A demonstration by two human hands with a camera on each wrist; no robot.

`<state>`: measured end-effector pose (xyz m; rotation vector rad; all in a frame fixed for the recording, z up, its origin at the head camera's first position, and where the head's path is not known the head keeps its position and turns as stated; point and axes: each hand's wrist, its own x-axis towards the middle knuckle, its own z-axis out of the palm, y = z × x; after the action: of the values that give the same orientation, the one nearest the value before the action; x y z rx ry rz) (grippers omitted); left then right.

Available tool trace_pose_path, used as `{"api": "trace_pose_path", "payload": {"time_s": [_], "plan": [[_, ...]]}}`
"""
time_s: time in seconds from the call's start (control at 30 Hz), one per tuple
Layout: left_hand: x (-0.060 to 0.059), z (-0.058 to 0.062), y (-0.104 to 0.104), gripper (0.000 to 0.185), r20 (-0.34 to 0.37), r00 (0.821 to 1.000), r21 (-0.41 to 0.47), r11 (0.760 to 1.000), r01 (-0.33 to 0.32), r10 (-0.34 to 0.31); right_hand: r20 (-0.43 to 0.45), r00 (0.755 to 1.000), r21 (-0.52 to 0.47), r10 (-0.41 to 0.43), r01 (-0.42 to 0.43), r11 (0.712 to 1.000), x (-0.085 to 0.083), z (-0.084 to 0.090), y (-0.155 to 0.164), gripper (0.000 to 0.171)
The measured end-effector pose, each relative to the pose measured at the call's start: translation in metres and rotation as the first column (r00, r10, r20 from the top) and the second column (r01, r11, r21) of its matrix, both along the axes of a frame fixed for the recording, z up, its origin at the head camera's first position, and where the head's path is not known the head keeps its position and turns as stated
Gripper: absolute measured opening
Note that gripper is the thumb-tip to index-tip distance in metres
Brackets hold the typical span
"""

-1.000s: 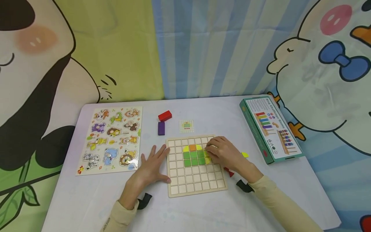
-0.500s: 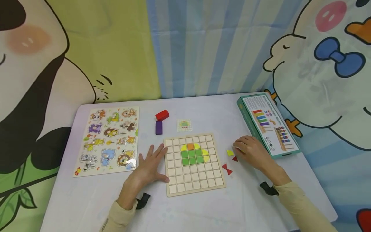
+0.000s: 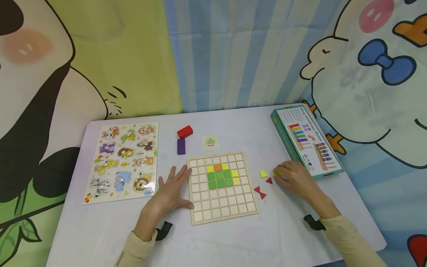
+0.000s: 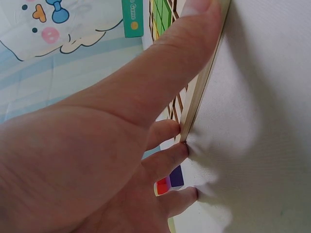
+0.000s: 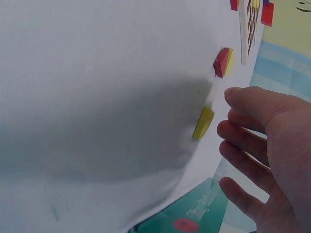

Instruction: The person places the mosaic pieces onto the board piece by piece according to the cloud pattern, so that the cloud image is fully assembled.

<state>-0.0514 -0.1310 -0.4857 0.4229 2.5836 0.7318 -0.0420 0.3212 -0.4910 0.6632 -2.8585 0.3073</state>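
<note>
A square wooden grid board (image 3: 222, 218) lies mid-table, with green squares (image 3: 220, 179), an orange square (image 3: 218, 167) and several yellow curved pieces set in its upper part. My left hand (image 3: 165, 198) touches the board's left edge, fingers spread and thumb on the rim. To the board's right, my right hand (image 3: 295, 182) hovers with fingers apart by a yellow piece (image 5: 203, 123), which lies on the cloth below the fingertips. Another yellow quarter-round piece (image 3: 263, 174) and several red triangles (image 3: 260, 192) lie between this hand and the board.
A small pattern card (image 3: 210, 142) lies behind the board, beside a red block (image 3: 185, 132) and a purple block (image 3: 181, 146). An animal puzzle board (image 3: 124, 193) covers the left side. A green game box (image 3: 308, 141) lies at the back right.
My right hand has left the board and moved right to a loose yellow piece, uncovering the yellow pieces on the board's right. My left hand stays at the edge.
</note>
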Motion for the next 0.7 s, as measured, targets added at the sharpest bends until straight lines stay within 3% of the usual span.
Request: {"api": "trace_pose_path", "payload": {"time_s": [0.3, 0.7], "plan": [[-0.001, 0.001, 0.000, 0.125, 0.009, 1.000, 0.011, 1.000, -0.008, 0.008, -0.093, 0.992, -0.058, 0.079, -0.085, 0.995, -0.006, -0.014, -0.020, 0.030], [-0.001, -0.001, -0.002, 0.126, -0.011, 1.000, 0.002, 1.000, 0.018, -0.018, -0.076, 0.997, -0.021, 0.031, -0.032, 0.999, -0.011, -0.013, -0.035, 0.028]]}}
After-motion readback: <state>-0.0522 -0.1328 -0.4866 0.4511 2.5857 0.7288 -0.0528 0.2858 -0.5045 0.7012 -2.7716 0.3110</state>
